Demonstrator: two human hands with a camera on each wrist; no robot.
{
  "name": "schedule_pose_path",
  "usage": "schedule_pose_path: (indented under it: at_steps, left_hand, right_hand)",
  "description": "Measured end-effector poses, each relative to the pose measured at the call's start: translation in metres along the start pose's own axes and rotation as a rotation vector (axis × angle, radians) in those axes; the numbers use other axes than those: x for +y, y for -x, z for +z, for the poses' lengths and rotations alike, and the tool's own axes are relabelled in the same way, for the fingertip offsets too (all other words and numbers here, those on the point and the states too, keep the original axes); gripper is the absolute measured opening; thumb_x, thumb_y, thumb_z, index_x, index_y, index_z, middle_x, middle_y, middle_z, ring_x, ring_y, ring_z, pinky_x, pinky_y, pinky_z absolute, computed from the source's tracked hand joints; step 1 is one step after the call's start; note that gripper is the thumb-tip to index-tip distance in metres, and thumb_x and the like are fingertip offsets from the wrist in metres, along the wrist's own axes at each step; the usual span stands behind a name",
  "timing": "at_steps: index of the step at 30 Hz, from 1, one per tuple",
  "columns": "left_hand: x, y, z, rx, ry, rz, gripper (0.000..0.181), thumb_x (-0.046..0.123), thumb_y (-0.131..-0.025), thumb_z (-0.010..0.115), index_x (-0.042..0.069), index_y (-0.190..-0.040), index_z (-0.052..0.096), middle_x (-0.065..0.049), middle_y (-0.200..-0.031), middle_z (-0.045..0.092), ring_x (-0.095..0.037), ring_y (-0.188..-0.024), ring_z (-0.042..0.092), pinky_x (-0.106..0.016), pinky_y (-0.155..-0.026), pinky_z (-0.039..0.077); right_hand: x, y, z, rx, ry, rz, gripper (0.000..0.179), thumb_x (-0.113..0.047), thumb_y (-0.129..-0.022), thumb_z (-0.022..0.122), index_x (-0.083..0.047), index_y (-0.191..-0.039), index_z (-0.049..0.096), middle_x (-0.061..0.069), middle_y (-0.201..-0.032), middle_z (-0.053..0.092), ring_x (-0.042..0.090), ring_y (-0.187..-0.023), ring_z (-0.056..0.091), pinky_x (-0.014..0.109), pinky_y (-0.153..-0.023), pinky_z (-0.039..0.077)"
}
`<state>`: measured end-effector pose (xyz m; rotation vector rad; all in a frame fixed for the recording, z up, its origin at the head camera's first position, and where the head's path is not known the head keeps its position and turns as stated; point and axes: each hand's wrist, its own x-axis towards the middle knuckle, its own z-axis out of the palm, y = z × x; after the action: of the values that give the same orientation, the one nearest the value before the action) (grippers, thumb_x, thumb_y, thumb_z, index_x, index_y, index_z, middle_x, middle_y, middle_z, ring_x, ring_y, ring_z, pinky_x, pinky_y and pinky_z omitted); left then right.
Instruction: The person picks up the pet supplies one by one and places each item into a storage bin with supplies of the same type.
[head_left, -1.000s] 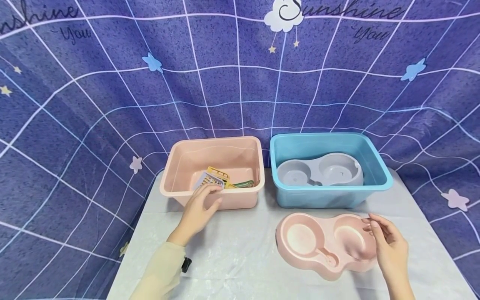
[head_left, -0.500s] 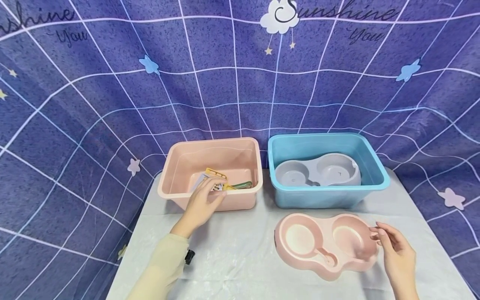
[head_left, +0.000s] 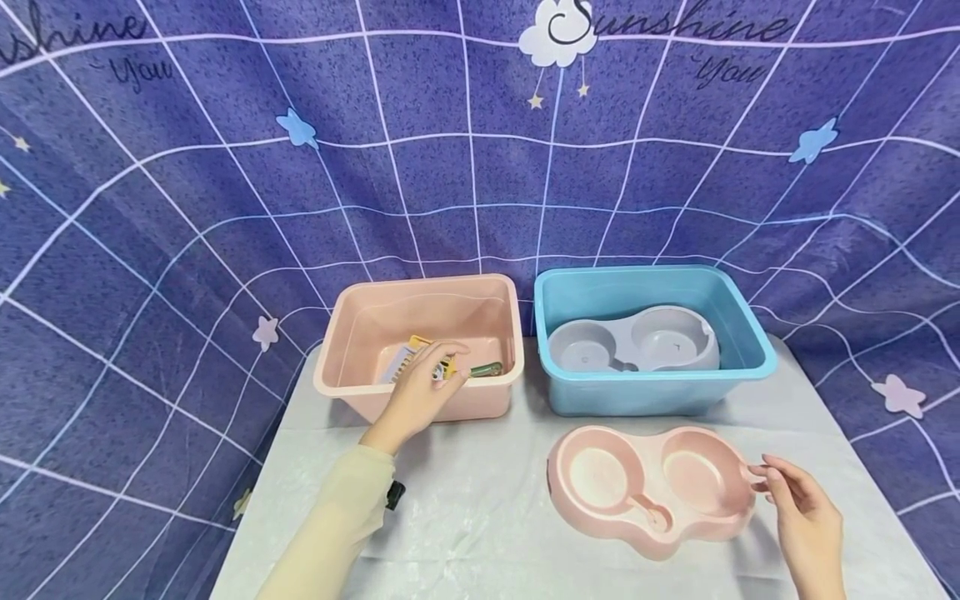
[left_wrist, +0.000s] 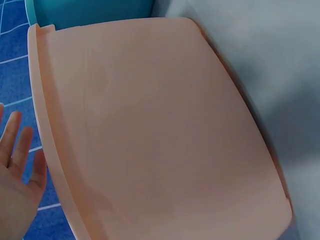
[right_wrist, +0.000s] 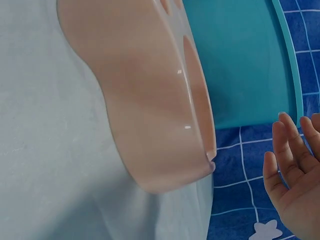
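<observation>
My left hand (head_left: 420,392) hovers over the front rim of the pink bin (head_left: 352,350), fingers loosely bent and nothing held. In the left wrist view its spread fingers (left_wrist: 20,150) show past the rim. Below it in the bin lie a patterned pale card-like piece (head_left: 399,363), partly hidden, a yellow piece (head_left: 418,342) and a green-handled tool (head_left: 486,369). My right hand (head_left: 808,521) is at the right end of a pink double pet bowl (head_left: 654,475) on the table, fingers relaxed. The right wrist view shows those fingers (right_wrist: 285,145) apart from the bowl's side.
A blue bin (head_left: 630,396) stands at the back right, holding a grey double pet bowl (head_left: 637,333). Both bins stand close to a purple-blue curtain (head_left: 420,167) with a grid print. A pale cloth (head_left: 465,517) covers the table.
My left hand has slid right along the pink bin's front rim. My right hand has drawn back to the right and nearer from the pink bowl. The bins and bowls have stayed put.
</observation>
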<state>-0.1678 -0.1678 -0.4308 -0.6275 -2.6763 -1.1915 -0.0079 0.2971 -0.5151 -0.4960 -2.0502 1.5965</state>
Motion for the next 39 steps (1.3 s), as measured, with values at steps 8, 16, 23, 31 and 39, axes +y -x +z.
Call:
schedule_pose_path:
  at_steps: [8,16,23,31,39]
  left_hand:
    - [0.001,-0.013,0.013,-0.04,-0.019,0.007,0.035,0.032,-0.097,0.064,0.021,-0.13,0.06,0.006,-0.134,0.058,-0.019,-0.13,0.046,-0.046,-0.109,0.034]
    - [0.012,-0.025,0.024,-0.093,-0.085,0.011,0.042,0.037,-0.097,0.063,0.02,-0.135,0.057,0.005,-0.137,0.055,-0.017,-0.132,0.044,-0.043,-0.111,0.034]
    - [0.019,-0.039,0.035,-0.143,-0.144,0.049,0.047,0.038,-0.096,0.063,0.019,-0.139,0.055,0.003,-0.143,0.05,-0.021,-0.138,0.039,-0.045,-0.115,0.027]
    - [0.025,-0.051,0.05,-0.177,-0.141,0.072,0.05,0.041,-0.096,0.063,0.022,-0.14,0.053,0.001,-0.147,0.046,-0.019,-0.137,0.036,-0.047,-0.114,0.028]
    - [0.03,-0.056,0.064,-0.202,-0.183,0.097,0.052,0.042,-0.096,0.062,0.018,-0.141,0.053,0.001,-0.149,0.043,-0.02,-0.138,0.035,-0.045,-0.113,0.029]
  right_hand:
    - [0.006,0.001,-0.007,0.018,-0.006,0.02,0.022,0.0,-0.098,0.057,0.007,-0.118,0.065,-0.015,-0.087,0.072,0.0,-0.071,0.066,0.009,-0.069,0.047]
    - [0.015,0.003,-0.014,0.022,0.019,0.031,0.021,-0.001,-0.098,0.057,0.003,-0.117,0.066,-0.018,-0.086,0.071,-0.002,-0.071,0.065,0.008,-0.069,0.048]
    - [0.02,0.007,-0.017,0.017,0.025,0.071,0.021,-0.002,-0.099,0.057,-0.001,-0.117,0.068,-0.02,-0.086,0.071,-0.004,-0.07,0.065,0.007,-0.068,0.046]
    - [0.024,0.009,-0.017,0.011,0.092,0.07,0.02,-0.004,-0.1,0.057,-0.004,-0.117,0.067,-0.024,-0.085,0.069,-0.006,-0.071,0.064,0.007,-0.068,0.046]
    - [0.028,0.01,-0.016,-0.007,0.132,0.069,0.02,-0.007,-0.1,0.057,-0.004,-0.117,0.067,-0.026,-0.085,0.068,-0.006,-0.071,0.063,0.007,-0.068,0.046]
